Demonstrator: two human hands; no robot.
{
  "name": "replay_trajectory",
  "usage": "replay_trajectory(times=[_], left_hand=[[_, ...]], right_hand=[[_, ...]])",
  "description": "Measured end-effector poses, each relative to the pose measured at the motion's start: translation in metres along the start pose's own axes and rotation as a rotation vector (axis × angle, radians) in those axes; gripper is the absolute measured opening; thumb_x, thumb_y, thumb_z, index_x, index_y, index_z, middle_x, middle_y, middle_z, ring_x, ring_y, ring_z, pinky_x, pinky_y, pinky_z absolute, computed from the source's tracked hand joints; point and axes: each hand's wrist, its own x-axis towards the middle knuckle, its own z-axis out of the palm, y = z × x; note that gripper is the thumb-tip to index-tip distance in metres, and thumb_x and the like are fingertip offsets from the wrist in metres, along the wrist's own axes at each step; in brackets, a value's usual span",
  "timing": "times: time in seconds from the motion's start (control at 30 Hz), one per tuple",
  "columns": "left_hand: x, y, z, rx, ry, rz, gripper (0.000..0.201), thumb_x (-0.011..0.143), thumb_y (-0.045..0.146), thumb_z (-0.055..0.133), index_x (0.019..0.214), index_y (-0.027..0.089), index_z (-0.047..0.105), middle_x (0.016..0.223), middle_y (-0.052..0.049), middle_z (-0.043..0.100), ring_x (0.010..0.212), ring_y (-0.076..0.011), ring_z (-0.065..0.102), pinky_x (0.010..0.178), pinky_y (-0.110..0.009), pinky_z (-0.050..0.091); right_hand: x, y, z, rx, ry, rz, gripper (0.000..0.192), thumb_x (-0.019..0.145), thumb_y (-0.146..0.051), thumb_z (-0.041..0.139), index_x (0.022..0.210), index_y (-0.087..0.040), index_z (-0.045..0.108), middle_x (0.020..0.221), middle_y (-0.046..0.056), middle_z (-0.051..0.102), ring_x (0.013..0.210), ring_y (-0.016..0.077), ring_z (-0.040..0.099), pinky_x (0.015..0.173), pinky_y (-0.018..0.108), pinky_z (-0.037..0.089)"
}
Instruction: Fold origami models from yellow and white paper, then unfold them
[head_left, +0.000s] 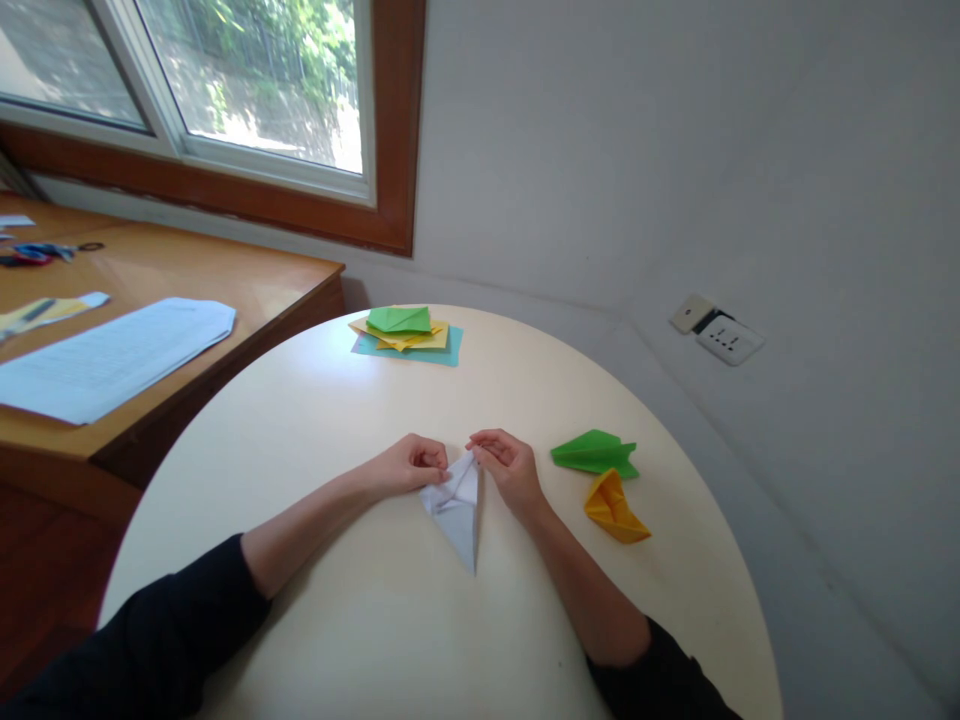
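Observation:
A folded sheet of white paper lies near the middle of the round table, its long point toward me. My left hand is closed with thumb and finger pinching the paper's upper left edge. At the top corner, my right hand grips the paper between thumb and fingertips. The creases show several layers, partly hidden under my fingers. To the right of my right hand lie a green paper plane and a yellow-orange paper boat, close together.
The white round table carries a stack of coloured folded paper at its far edge. A wooden desk at left holds printed sheets and scissors. A wall with a socket stands at right.

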Motion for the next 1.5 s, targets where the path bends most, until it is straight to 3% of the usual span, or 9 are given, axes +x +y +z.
replay_trajectory(times=[0.23,0.43,0.7,0.93,1.17,1.5], left_hand=[[-0.003,0.004,-0.001,-0.019,-0.006,-0.023,0.026,0.063,0.036,0.062,0.062,0.014,0.048,0.049,0.006,0.041,0.046,-0.0054,0.031,0.045,-0.021,0.018],[-0.004,0.008,0.001,-0.024,-0.002,-0.014,0.023,0.061,0.032,0.064,0.065,0.012,0.055,0.056,0.003,0.05,0.052,-0.0079,0.04,0.05,-0.02,0.027],[-0.003,0.002,-0.002,0.09,-0.003,-0.02,0.028,0.067,0.036,0.06,0.055,0.014,0.049,0.048,0.005,0.037,0.047,-0.0065,0.031,0.044,-0.021,0.02],[-0.004,0.003,-0.005,0.146,-0.101,-0.015,0.034,0.071,0.04,0.057,0.052,0.015,0.044,0.047,0.006,0.031,0.046,-0.0058,0.027,0.044,-0.021,0.018],[-0.004,0.006,-0.004,0.157,-0.094,-0.017,0.038,0.07,0.042,0.057,0.05,0.015,0.041,0.047,0.007,0.028,0.046,-0.0052,0.026,0.043,-0.021,0.017],[-0.004,0.004,-0.003,0.186,-0.093,-0.008,0.038,0.071,0.042,0.057,0.051,0.015,0.039,0.048,0.007,0.028,0.046,-0.0048,0.025,0.042,-0.02,0.017]], right_hand=[[0.002,-0.005,-0.002,-0.041,-0.071,0.01,0.014,0.066,-0.031,0.065,0.071,-0.019,0.064,0.07,0.002,0.065,0.064,0.0142,0.058,0.061,0.027,0.048],[0.0,-0.006,-0.001,-0.016,-0.151,0.018,0.014,0.066,-0.032,0.065,0.072,-0.019,0.064,0.073,0.002,0.065,0.068,0.0142,0.058,0.065,0.027,0.048],[0.0,-0.01,-0.003,0.013,-0.298,0.127,0.014,0.066,-0.03,0.067,0.073,-0.018,0.064,0.07,0.0,0.061,0.062,0.0111,0.054,0.061,0.025,0.044],[-0.001,-0.015,-0.008,-0.001,-0.451,0.163,0.015,0.067,-0.03,0.066,0.073,-0.017,0.062,0.076,0.001,0.061,0.07,0.0123,0.055,0.068,0.027,0.043],[0.0,-0.019,-0.008,0.023,-0.446,0.193,0.023,0.069,-0.037,0.065,0.077,-0.016,0.06,0.079,0.002,0.061,0.066,0.0108,0.055,0.066,0.027,0.044],[-0.002,-0.015,0.0,0.056,-0.366,0.253,0.024,0.064,-0.033,0.069,0.075,-0.018,0.053,0.059,-0.005,0.055,0.055,0.0089,0.055,0.058,0.024,0.044]])
